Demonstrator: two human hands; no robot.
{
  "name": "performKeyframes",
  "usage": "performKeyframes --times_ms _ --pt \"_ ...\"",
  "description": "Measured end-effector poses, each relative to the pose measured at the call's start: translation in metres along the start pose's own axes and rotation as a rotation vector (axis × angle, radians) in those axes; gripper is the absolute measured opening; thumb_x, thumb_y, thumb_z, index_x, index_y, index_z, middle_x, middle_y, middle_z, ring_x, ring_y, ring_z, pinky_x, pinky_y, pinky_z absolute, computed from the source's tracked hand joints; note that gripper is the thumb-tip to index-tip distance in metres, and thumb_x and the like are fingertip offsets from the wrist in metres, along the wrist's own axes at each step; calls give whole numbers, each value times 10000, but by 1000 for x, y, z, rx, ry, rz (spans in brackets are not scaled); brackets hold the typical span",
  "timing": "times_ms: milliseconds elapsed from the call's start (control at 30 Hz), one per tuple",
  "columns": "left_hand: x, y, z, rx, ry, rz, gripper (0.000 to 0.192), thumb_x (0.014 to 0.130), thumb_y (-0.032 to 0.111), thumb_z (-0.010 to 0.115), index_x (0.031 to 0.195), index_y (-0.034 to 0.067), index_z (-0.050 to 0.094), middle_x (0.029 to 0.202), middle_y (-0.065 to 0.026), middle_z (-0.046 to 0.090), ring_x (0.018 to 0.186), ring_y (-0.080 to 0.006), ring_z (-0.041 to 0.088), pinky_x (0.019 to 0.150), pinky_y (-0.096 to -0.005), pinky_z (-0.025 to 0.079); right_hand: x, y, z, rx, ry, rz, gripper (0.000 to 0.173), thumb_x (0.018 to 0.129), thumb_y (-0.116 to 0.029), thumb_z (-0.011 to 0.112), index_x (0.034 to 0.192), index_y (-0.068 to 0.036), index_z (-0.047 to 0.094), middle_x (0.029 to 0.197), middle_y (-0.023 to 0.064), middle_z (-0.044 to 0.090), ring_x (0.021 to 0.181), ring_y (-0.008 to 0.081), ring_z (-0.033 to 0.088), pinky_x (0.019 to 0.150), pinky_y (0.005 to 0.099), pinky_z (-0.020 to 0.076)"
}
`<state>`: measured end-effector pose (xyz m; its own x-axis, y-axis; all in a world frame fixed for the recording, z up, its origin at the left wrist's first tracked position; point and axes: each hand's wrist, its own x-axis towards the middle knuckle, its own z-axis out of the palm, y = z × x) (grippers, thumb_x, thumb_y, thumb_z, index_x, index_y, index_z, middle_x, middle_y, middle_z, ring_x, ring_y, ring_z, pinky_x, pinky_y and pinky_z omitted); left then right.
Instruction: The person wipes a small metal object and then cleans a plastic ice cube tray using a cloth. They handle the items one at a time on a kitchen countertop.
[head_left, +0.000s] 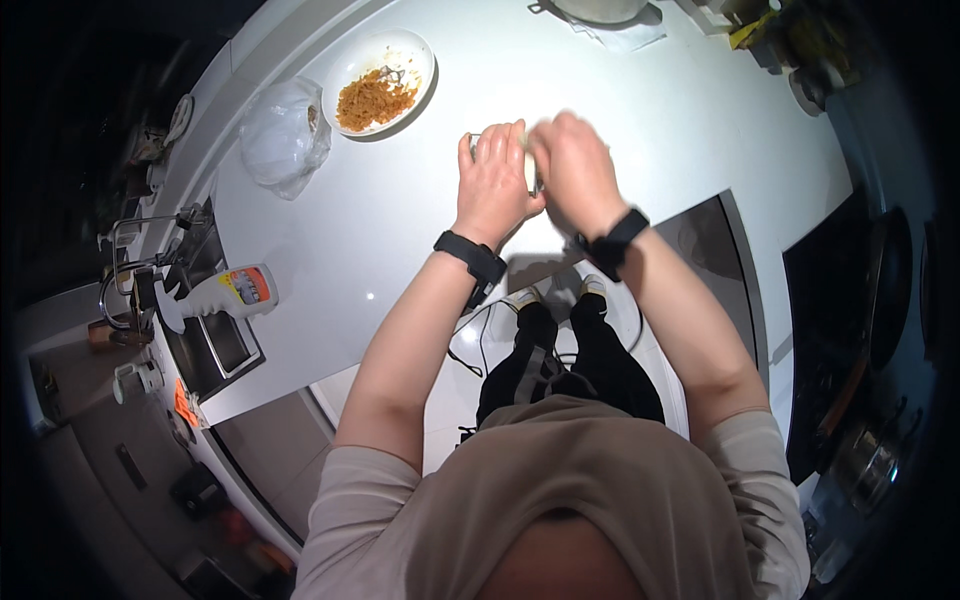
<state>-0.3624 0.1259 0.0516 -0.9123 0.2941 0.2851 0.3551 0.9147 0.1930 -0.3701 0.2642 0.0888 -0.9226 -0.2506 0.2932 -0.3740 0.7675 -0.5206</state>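
Observation:
My left hand (495, 169) lies flat over a small box-like object (531, 176) on the white countertop, its thumb along the near edge. A metallic-looking rim and a pale surface show beside the fingers; the rest is covered. Close by on the right, my right hand (577, 161) is blurred, with its fingers curled near the object's right side. Something pale shows at its fingertips, but whether they grip it is unclear. Beyond my left hand, a white plate (422, 56) bears shredded orange-brown food (371, 101) and what looks like a metal utensil.
A clear plastic bag (281, 139) touches the plate's left side. Further left, a spray bottle (232, 291) lies by the sink (217, 349). A pot (604, 9) stands on a cloth or paper at the far edge. On the right is a black cooktop (817, 337) with a pan (889, 285).

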Motion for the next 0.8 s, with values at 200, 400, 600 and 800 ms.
performKeyframes --times_ms 200,400,600,800 --pt "1 3 3 -29 19 -50 892 643 254 846 1376 -13 414 1271 -144 501 1286 -278 430 1119 -539 255 9 -7 -5 19 66 -2 70 845 -81 627 801 -25 629 812 156 567 821 362 567 738 450 476" --pt "3 -1 11 48 79 -31 965 610 263 868 1395 -32 389 1289 -150 492 1292 -283 424 1124 -530 250 -10 -6 -5 -28 -103 -56 77 761 -61 660 835 -40 660 840 135 583 849 320 586 764 425 497" --pt "4 1 -1 -29 -86 -106 1216 592 428 904 1495 -49 244 1415 -208 421 1370 -336 360 1147 -522 244 -51 16 -19 262 31 197 108 873 -81 646 965 -35 681 919 133 608 905 322 601 807 415 499" --pt "3 -25 -31 -170 -346 -85 1068 622 342 903 1470 21 340 1352 -216 473 1295 -389 436 1078 -475 371 -33 18 -9 273 168 214 209 886 -76 655 1089 -27 678 1035 120 564 950 266 585 813 345 497"
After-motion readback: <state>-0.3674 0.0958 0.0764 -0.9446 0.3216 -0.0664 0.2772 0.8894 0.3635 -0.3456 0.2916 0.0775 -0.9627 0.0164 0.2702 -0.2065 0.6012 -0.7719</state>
